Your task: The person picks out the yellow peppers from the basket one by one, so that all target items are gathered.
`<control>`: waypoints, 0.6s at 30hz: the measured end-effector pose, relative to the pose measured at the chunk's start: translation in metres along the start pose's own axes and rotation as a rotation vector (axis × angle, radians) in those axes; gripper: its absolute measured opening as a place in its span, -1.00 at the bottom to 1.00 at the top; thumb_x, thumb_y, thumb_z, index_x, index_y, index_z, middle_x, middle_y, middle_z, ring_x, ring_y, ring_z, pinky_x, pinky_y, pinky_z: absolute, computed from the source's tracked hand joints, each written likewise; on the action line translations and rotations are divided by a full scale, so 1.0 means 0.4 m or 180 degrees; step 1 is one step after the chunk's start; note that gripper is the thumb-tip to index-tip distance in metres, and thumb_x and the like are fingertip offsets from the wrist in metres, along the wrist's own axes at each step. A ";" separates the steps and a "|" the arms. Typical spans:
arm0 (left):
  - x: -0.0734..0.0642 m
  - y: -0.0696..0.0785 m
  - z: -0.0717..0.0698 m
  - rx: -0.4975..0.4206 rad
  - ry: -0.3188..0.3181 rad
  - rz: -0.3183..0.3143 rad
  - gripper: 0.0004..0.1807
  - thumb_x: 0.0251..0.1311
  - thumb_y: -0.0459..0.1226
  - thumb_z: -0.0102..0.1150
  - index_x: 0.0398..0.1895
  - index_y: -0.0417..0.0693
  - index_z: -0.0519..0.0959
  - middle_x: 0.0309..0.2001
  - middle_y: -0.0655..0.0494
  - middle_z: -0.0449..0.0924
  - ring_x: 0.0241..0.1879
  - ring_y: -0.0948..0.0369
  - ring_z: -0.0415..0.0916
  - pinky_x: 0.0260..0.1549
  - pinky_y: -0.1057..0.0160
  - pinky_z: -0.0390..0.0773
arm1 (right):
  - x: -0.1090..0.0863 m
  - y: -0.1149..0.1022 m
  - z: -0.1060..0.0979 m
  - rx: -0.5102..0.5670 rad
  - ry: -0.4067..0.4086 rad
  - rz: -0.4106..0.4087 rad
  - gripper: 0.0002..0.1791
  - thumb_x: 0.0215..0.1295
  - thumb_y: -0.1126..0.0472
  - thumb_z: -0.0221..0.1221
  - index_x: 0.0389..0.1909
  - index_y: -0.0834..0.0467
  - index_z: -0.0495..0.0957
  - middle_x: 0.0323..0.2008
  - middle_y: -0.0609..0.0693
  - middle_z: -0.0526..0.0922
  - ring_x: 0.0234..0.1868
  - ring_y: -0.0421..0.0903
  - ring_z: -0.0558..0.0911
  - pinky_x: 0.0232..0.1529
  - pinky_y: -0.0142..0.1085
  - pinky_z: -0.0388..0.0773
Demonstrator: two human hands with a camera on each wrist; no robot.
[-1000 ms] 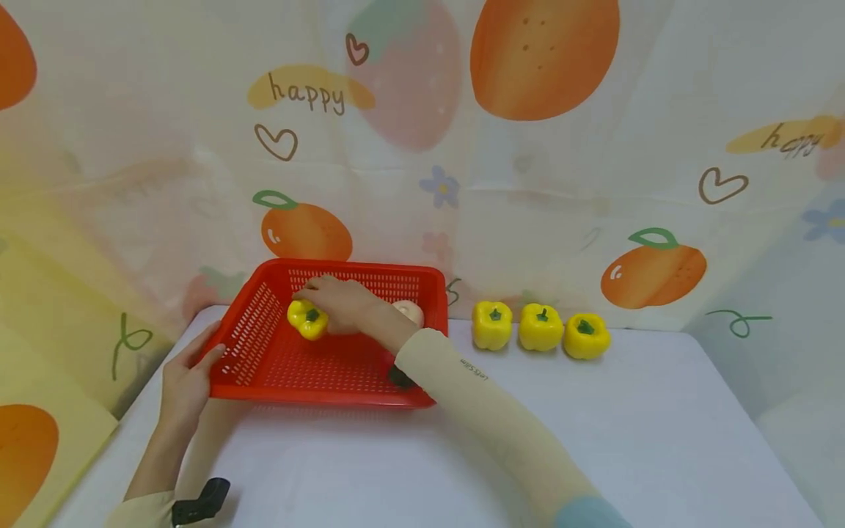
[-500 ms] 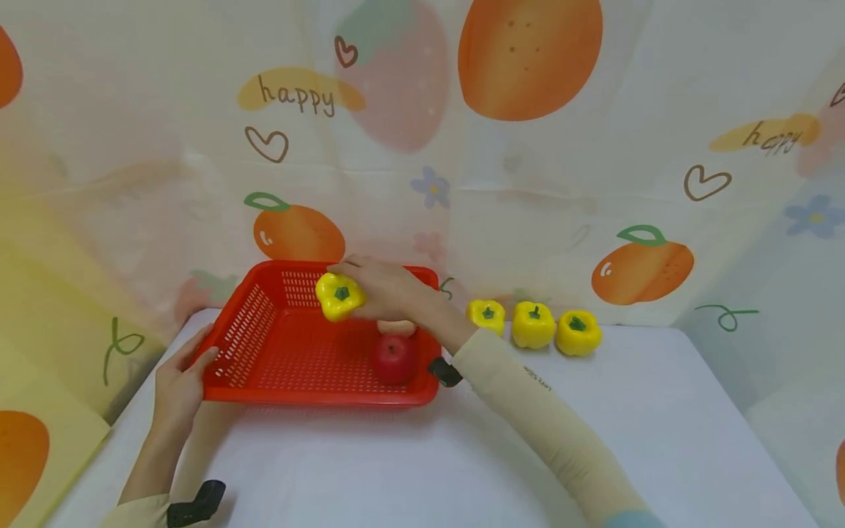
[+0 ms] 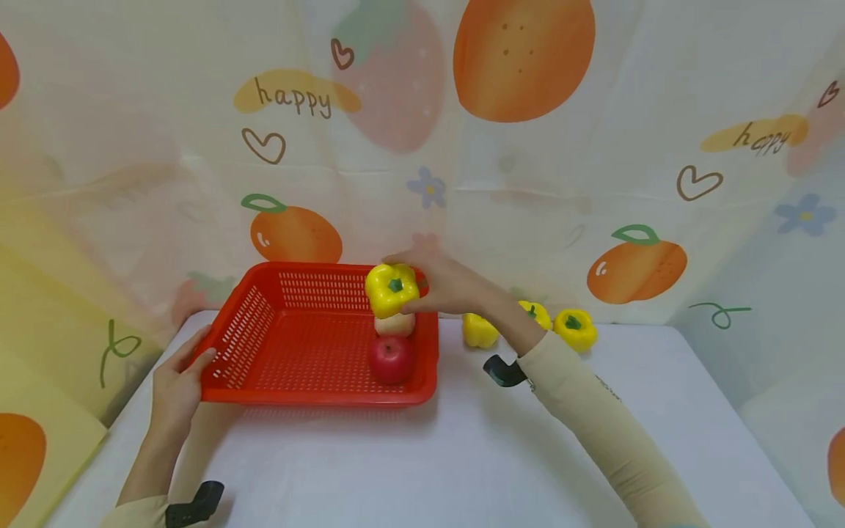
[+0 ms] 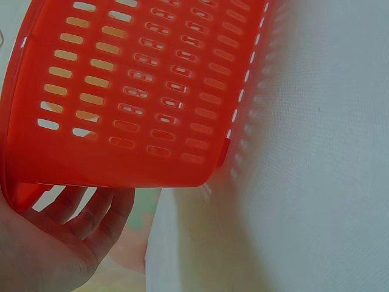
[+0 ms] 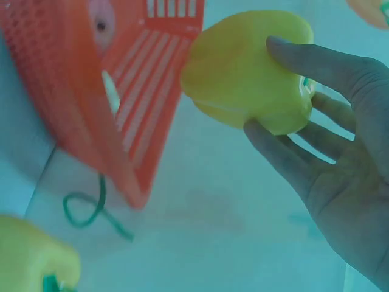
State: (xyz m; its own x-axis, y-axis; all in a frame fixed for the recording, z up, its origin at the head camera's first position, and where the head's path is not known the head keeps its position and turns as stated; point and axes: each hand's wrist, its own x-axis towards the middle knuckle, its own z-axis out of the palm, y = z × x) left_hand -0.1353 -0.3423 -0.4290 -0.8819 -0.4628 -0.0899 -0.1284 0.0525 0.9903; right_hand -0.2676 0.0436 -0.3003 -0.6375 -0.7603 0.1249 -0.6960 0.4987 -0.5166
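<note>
My right hand holds a yellow bell pepper, thumb and fingers pinching its sides, above the back right part of a red plastic basket. In the right wrist view, the held bell pepper is beside the basket's slotted wall. My left hand grips the basket's left rim; in the left wrist view the fingers of this hand curl under the rim. Inside the basket, a red apple lies at the right, in front of a pale round thing, partly hidden by the pepper.
Right of the basket, three more yellow bell peppers stand in a row: a left one, a middle one partly behind my arm, and a right one. A white cloth covers the table, with a printed backdrop behind.
The right hand has lifted the bell pepper from inside the basket and carried it rightward to the basket's right side. The apple is now uncovered. My left hand keeps its grip on the rim.
</note>
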 end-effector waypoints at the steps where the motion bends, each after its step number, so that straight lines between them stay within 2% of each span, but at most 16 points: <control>1: 0.001 -0.001 0.001 0.0015 0.0003 0.0006 -0.48 0.41 -0.17 0.07 0.42 0.21 0.34 0.12 0.30 0.41 -0.31 0.50 0.46 -0.39 0.57 0.52 | -0.010 0.012 -0.008 0.0095 0.0010 0.0017 -0.22 0.12 0.16 0.42 0.38 0.09 0.35 0.30 -0.06 0.42 0.24 -0.11 0.39 0.17 -0.21 0.47; 6: 0.000 -0.005 0.004 0.0018 -0.0033 0.0045 -0.47 0.41 -0.17 0.07 0.43 0.19 0.33 0.11 0.33 0.41 -0.29 0.50 0.45 -0.38 0.58 0.52 | -0.083 0.068 -0.048 0.0489 0.0035 0.0316 -0.20 0.13 0.23 0.40 0.41 0.08 0.30 0.34 -0.06 0.37 0.30 -0.08 0.34 0.14 -0.10 0.52; 8: 0.000 -0.006 0.005 0.0029 -0.0044 0.0074 -0.47 0.41 -0.18 0.07 0.43 0.18 0.34 0.10 0.36 0.42 -0.29 0.51 0.45 -0.37 0.58 0.52 | -0.119 0.090 -0.064 0.0490 0.0055 0.0448 -0.20 0.13 0.25 0.40 0.41 0.06 0.31 0.34 -0.06 0.37 0.32 -0.06 0.32 0.14 -0.05 0.51; 13: 0.000 -0.007 -0.003 0.0272 0.0027 0.0131 -0.48 0.41 -0.17 0.07 0.42 0.19 0.34 0.12 0.41 0.41 -0.29 0.53 0.43 -0.38 0.60 0.48 | -0.197 0.144 -0.102 0.0299 0.0115 0.0652 -0.19 0.13 0.24 0.41 0.41 0.07 0.30 0.35 0.00 0.35 0.33 0.02 0.33 0.12 0.01 0.52; 18: -0.001 -0.008 -0.014 0.0351 0.0055 0.0037 -0.47 0.42 -0.14 0.05 0.43 0.24 0.32 0.20 0.34 0.37 -0.23 0.53 0.39 -0.35 0.63 0.47 | -0.247 0.181 -0.129 0.0181 0.0184 0.0703 -0.15 0.11 0.24 0.43 0.42 0.13 0.28 0.37 0.07 0.33 0.33 0.07 0.31 0.10 0.00 0.53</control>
State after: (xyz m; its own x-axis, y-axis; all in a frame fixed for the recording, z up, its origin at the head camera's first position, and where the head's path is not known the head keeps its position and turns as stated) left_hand -0.1322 -0.3471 -0.4316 -0.8759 -0.4766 -0.0757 -0.1683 0.1546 0.9735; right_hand -0.2720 0.1765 -0.3064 -0.7912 -0.6094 0.0511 -0.5189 0.6248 -0.5834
